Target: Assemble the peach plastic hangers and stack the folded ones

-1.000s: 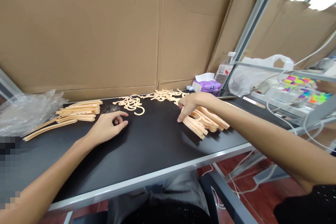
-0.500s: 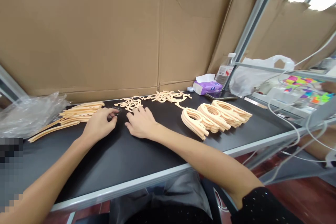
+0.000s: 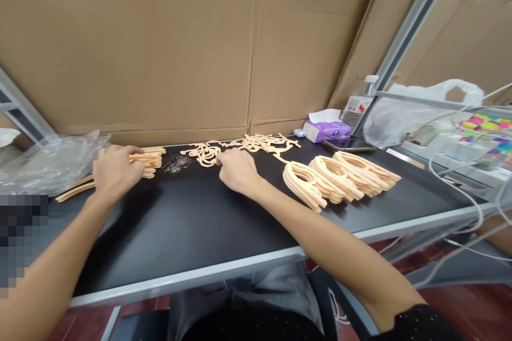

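My left hand (image 3: 114, 170) rests palm down on a stack of long peach-coloured strips (image 3: 147, 159) at the table's left, its fingers curled over the top pieces. Near the table's back middle, my right hand (image 3: 237, 169) lies with bent fingers against a tangle of thin peach offcuts (image 3: 248, 145). Rows of peach U-shaped pieces (image 3: 340, 176) stand stacked on the black table (image 3: 192, 224), to the right of my right hand.
Crumpled clear plastic (image 3: 48, 162) lies at the far left. A purple tissue pack (image 3: 326, 129), a phone (image 3: 349, 144), a water bottle (image 3: 358, 104) and a white bag (image 3: 416, 112) sit at the back right. Cardboard walls the back; cables hang right.
My left hand has slid left onto the strip stack. My right hand came from the U-shaped pieces to the offcuts at the back middle. The view has shifted slightly left.
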The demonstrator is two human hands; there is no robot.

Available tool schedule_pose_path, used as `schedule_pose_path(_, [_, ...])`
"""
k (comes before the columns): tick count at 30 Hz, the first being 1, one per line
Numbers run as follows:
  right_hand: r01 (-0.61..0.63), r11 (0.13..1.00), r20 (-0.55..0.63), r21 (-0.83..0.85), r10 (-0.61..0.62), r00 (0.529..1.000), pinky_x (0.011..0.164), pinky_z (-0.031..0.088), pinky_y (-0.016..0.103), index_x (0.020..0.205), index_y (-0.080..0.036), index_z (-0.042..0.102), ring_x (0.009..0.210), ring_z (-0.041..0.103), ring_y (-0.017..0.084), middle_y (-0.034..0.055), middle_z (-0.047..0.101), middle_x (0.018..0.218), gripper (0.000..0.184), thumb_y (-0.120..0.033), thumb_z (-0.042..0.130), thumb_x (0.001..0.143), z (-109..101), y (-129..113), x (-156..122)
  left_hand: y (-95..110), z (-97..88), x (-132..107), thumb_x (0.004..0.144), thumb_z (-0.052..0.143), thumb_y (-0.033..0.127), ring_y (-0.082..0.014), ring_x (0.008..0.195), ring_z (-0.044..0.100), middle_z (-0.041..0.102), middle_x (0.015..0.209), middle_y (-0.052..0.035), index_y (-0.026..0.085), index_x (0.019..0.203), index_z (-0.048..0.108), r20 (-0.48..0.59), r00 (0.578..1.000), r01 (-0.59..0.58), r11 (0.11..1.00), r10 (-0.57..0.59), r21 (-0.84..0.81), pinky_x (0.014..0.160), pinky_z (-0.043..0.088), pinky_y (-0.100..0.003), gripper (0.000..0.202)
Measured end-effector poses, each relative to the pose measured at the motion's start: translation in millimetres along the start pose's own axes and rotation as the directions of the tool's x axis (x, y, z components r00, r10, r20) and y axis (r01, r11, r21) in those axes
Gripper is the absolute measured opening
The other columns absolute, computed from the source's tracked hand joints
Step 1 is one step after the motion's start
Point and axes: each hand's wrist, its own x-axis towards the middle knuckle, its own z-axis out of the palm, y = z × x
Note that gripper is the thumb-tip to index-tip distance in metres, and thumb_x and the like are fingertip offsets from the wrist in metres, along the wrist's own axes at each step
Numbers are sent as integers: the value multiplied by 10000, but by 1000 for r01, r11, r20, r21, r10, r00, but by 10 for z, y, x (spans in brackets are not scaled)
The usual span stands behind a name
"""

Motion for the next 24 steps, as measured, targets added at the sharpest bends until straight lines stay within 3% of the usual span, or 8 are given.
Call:
schedule_pose_path(6, [-126,991,74,-36,129,989,952,429,443,1066,-147,726,1161,569,313,157,696,1135,342,-159,457,855,18,80,16,-149,-9,130,752,500,305,-383,1070,570,682,1169,-174,181,1095,732,197,976,70,988,-97,141,879,451,-472,433])
schedule_pose_path(11, [-154,988,117,-25,156,981,943,438,456,1099,-156,719,1129,607,318,157,716,1095,354,-213,469,855,20,52,34,-92,4,121,711,525,333,-328,986,637,736,1079,-97,237,957,712,271,963,-64,981,12,184,809,446,-379,323])
schedule_pose_path(16, [-141,990,150,-2,140,979,941,439,435,1048,-169,726,1086,646,303,141,729,1076,318,-212,522,808,-41,62,29,-62,97,86,684,519,269,-296,921,663,758,945,-51,231,839,687,248,951,-217,968,182,123,733,430,-320,232])
schedule_pose_path(24, [-153,988,155,20,149,977,903,445,384,1008,-172,704,1048,670,283,120,735,1060,249,-205,599,784,-78,20,16,-7,206,75,679,474,228,-279,874,697,772,895,-73,184,858,716,200,953,-196,967,227,-162,802,499,-342,305])
